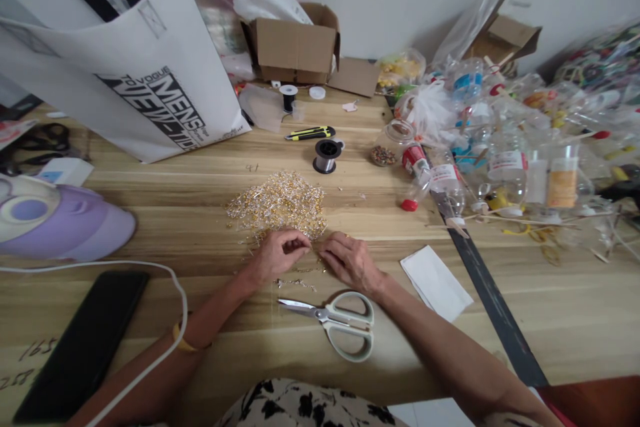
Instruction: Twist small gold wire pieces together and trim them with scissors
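A heap of small gold and silver beads (280, 203) lies on the wooden table (165, 207). My left hand (277, 255) rests at the heap's near edge with its fingers curled in a pinch. My right hand (349, 260) lies beside it, fingers bent and pinched toward the left hand. What the fingertips hold is too small to make out. A short beaded strand (296, 282) lies just below the hands. Pale green scissors (340, 321) lie shut on the table in front of my right wrist.
A spool of clear thread (327, 155), a yellow-black knife (310, 133), a cardboard box (295, 47) and a white shopping bag (145, 80) stand behind. Plastic bottles and jars (500, 153) crowd the right. A black phone (83, 340), white cable (170, 333) and white paper (435, 281) lie near.
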Demonstrator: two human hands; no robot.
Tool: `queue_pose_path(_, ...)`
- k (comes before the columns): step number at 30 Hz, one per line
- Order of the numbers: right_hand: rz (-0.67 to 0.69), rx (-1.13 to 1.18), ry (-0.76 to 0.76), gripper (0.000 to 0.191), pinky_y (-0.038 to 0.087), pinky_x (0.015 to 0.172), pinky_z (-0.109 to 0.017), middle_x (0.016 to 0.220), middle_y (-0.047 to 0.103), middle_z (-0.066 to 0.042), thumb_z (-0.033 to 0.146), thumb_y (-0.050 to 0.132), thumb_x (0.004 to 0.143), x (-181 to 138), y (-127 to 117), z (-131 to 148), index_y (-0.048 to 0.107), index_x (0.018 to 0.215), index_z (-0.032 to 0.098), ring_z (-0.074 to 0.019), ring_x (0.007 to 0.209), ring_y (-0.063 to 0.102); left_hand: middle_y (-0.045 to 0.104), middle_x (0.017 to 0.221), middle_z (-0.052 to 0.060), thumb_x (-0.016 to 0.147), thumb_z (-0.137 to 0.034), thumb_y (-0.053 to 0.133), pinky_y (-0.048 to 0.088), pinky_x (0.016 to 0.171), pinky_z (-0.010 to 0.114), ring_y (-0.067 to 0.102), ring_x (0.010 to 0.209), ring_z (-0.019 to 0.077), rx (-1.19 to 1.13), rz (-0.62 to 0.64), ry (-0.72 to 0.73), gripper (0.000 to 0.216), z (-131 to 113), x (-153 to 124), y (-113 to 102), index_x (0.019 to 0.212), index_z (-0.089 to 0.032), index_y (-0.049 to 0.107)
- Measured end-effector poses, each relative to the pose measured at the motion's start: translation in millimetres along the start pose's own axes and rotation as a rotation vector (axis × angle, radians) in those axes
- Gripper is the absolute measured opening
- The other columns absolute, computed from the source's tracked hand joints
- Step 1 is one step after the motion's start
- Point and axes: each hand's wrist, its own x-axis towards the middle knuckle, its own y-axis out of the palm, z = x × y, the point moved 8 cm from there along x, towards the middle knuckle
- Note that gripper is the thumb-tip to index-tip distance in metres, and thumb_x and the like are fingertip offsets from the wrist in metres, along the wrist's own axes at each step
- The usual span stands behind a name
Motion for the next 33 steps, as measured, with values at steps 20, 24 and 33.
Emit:
queue_pose_path(20,0.009,0.038,0.023,0.015,0.052,0.074,-0.028,0.094,0.063,-0.009,0.021,0.045,0.096,0.3,0.4,0.1,0.059,0.1,0.018,-0.0162,0.083,0.061,0.07,0.072,0.004,0.074,-0.013,0.064,0.046,0.061,0.022,0.06,0.065,0.0131,0.006,0.026,0.0,0.007,-3.1,1.2,2.3,0.075,-0.014,0.071)
queue_pose_path(24,0.009,0.028,0.02,0.015,0.051,0.073,-0.028,0.092,0.063,-0.008,0.021,0.044,0.096,0.9,0.1,0.1,0.059,0.098,0.018,-0.016,0.081,0.061,0.07,0.072,0.004,0.073,-0.013,0.064,0.046,0.059,0.021,0.06,0.063,0.0122,-0.022,0.023,-0.005,0.007,-2.3,1.3,3.3,0.075,-0.014,0.071)
queue_pose_path(33,-0.018,0.033,0.006,0.014,0.05,0.07,-0.027,0.091,0.064,-0.008,0.021,0.045,0.096,1.9,-2.6,2.6,0.058,0.098,0.018,-0.0153,0.078,0.061,0.069,0.07,0.004,0.074,-0.012,0.064,0.046,0.059,0.022,0.059,0.064,0.0124,-0.033,0.039,-0.01,0.008,-3.8,1.2,3.8,0.076,-0.014,0.071)
